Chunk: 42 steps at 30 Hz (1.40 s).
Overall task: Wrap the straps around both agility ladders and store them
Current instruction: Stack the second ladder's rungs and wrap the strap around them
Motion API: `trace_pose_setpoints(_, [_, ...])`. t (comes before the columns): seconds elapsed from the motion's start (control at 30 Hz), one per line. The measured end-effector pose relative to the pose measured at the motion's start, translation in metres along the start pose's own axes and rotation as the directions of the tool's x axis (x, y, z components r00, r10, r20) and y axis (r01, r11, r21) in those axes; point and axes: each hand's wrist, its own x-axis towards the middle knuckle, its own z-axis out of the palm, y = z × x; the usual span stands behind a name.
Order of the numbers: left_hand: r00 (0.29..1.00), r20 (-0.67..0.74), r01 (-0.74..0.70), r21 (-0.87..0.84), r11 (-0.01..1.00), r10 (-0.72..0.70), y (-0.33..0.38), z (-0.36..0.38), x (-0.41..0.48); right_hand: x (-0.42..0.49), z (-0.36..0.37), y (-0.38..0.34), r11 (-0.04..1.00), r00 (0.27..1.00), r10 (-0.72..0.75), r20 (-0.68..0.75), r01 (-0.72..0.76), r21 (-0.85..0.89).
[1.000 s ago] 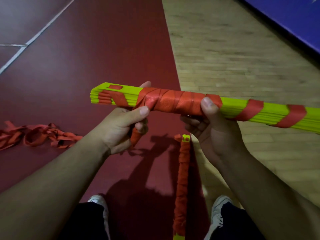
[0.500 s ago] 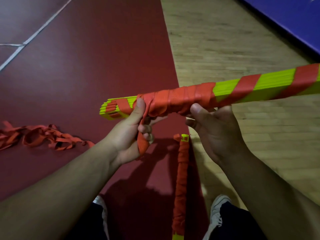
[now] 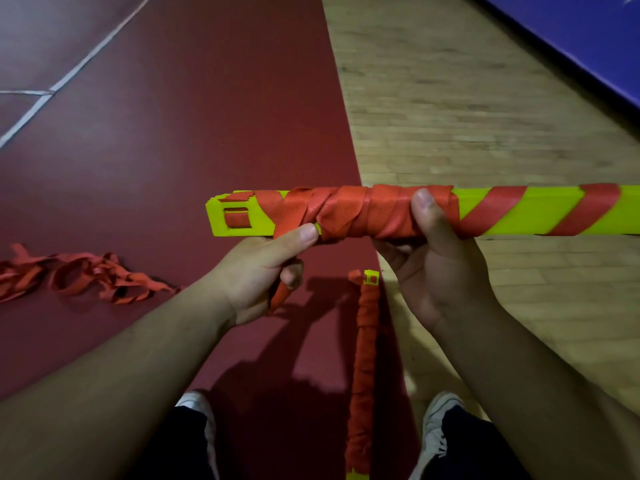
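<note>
the left grip (image 3: 263,271) pinches the red strap end (image 3: 281,295), thumb against the near edge of the yellow ladder bundle (image 3: 540,216), which is held level between both grips. the right grip (image 3: 440,271) curls round the bundle's wrapped part, thumb on top. a second ladder (image 3: 363,358), wrapped, lies on the floor (image 3: 173,150) below the grips; a strap pile (image 3: 79,282) lies left of them.

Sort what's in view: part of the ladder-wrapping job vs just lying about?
Job: held ladder; strap tail in left hand; right hand gripping the wrap; wrapped ladder on floor.
Lying about: loose strap pile; blue mat; court line.
</note>
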Motion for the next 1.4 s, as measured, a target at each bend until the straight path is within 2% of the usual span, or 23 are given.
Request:
trace_pose_setpoints(0.1, [0.999,-0.036,0.005,0.032,0.999,-0.004,-0.001,0.000,-0.002,-0.002,0.002,0.000,0.999,0.999,0.030,-0.027,-0.029,0.014])
trace_pose_setpoints(0.27, [0.998,0.027,-0.066,0.059,0.996,0.064,0.001,0.007,-0.007,-0.006,0.008,0.001,0.991,0.990,0.107,-0.093,-0.098,0.088])
trace_pose_setpoints(0.33, [0.998,0.005,-0.067,0.072,0.995,0.067,0.002,0.010,-0.008,-0.008,0.011,0.001,0.987,0.985,0.130,-0.118,-0.117,0.109])
trace_pose_setpoints(0.4, [0.999,-0.031,-0.034,0.125,0.992,0.038,0.000,0.016,-0.010,-0.013,0.015,0.002,0.982,0.975,0.155,-0.160,-0.134,0.131])
trace_pose_setpoints(0.5, [0.997,-0.037,-0.063,0.216,0.974,0.073,-0.005,0.023,-0.013,-0.022,0.024,0.002,0.974,0.953,0.192,-0.234,-0.155,0.166])
trace_pose_setpoints(0.6, [0.996,-0.037,-0.078,0.202,0.976,0.087,-0.001,0.020,-0.011,-0.027,0.030,-0.005,0.969,0.941,0.227,-0.249,-0.192,0.154])
trace_pose_setpoints(0.8, [0.994,0.052,-0.097,0.091,0.991,0.093,0.003,0.021,-0.014,-0.030,0.040,-0.013,0.966,0.935,0.255,-0.246,-0.238,0.099])
trace_pose_setpoints(0.9, [0.997,-0.020,-0.072,0.068,0.995,0.073,0.001,0.025,-0.015,-0.031,0.035,-0.009,0.955,0.932,0.295,-0.211,-0.284,0.082])
trace_pose_setpoints(1.0, [0.986,-0.144,-0.091,-0.067,0.994,0.081,0.001,0.024,-0.012,-0.032,0.025,-0.001,0.929,0.926,0.352,-0.135,-0.363,-0.068])
trace_pose_setpoints(1.07, [0.973,-0.224,-0.090,-0.171,0.981,0.050,0.003,0.019,-0.009,-0.031,0.019,0.006,0.861,0.898,0.435,-0.065,-0.437,-0.261])
trace_pose_setpoints(1.13, [0.954,-0.299,-0.055,-0.227,0.972,-0.015,0.006,0.012,-0.007,-0.031,0.013,0.008,0.710,0.871,0.491,-0.003,-0.402,-0.578])
trace_pose_setpoints(1.17, [0.944,-0.326,-0.036,-0.233,0.972,-0.043,0.007,0.008,-0.006,-0.030,0.009,0.009,0.608,0.879,0.475,0.036,-0.298,-0.736])
trace_pose_setpoints(1.23, [0.926,-0.371,-0.011,-0.216,0.976,-0.072,0.008,0.001,-0.004,-0.025,0.000,0.009,0.371,0.935,0.320,0.151,0.023,-0.928])
trace_pose_setpoints(1.3, [0.906,-0.414,0.010,-0.179,0.984,-0.084,0.008,-0.005,-0.002,-0.014,-0.012,0.009,0.157,0.953,0.055,0.297,0.285,-0.946])
trace_pose_setpoints(1.33, [0.900,-0.426,0.017,-0.163,0.986,-0.086,0.008,-0.007,-0.002,-0.007,-0.017,0.008,0.073,0.924,-0.057,0.378,0.382,-0.921])
trace_pose_setpoints(1.4, [0.896,-0.433,0.033,-0.146,0.989,-0.094,0.007,-0.008,-0.001,0.005,-0.026,0.012,-0.077,0.876,-0.117,0.468,0.462,-0.884])
